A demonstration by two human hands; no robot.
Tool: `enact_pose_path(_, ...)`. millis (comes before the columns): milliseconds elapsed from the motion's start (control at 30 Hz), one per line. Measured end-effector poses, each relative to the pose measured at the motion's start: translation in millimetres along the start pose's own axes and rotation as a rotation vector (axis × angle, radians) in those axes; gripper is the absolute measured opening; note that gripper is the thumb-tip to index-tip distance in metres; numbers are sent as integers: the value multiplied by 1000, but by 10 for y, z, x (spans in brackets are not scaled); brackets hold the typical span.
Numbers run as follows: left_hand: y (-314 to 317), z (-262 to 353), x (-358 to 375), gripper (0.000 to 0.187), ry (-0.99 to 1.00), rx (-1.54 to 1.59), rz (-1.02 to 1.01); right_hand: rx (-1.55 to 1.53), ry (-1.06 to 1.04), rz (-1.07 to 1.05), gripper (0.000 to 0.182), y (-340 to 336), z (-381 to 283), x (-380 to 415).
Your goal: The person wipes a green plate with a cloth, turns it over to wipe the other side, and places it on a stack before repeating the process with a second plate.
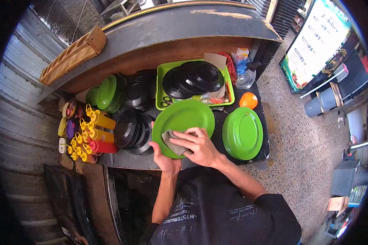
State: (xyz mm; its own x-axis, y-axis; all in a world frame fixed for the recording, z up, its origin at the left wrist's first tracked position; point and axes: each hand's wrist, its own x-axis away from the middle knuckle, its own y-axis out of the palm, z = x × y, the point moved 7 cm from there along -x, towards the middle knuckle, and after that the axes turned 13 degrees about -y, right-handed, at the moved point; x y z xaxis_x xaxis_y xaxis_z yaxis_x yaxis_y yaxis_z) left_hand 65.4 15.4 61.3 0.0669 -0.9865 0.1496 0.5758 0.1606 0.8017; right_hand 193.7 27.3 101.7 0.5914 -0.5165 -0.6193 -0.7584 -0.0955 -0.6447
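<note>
My left hand [164, 160] grips the near rim of the green plate [184, 122], tilted up over the counter [122, 159], while my right hand [196, 143] presses the cloth [173, 143] flat against its lower face.

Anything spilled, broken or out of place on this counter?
Nothing stands out. The left hand holds a green plate while the right hand presses a cloth on it. Stacked green plates and the squeeze bottles lie orderly; no spill or breakage shows.
</note>
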Motion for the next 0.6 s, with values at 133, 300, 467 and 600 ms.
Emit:
enact_pose_path(133,-38,-48,-11,77,7,-54,24,-221,128,92,65,49,159,89)
enact_pose_path(300,-81,-113,-13,78,-20,-37,51,-204,70,99,54,45,338,174)
enact_pose_path(467,-86,-63,35,78,-18,-61,97,-310,464,701,59,-242,950,468)
enact_pose_path(600,-21,-177,44,77,-76,-70,8,-48,344,574,67,-284,955,319)
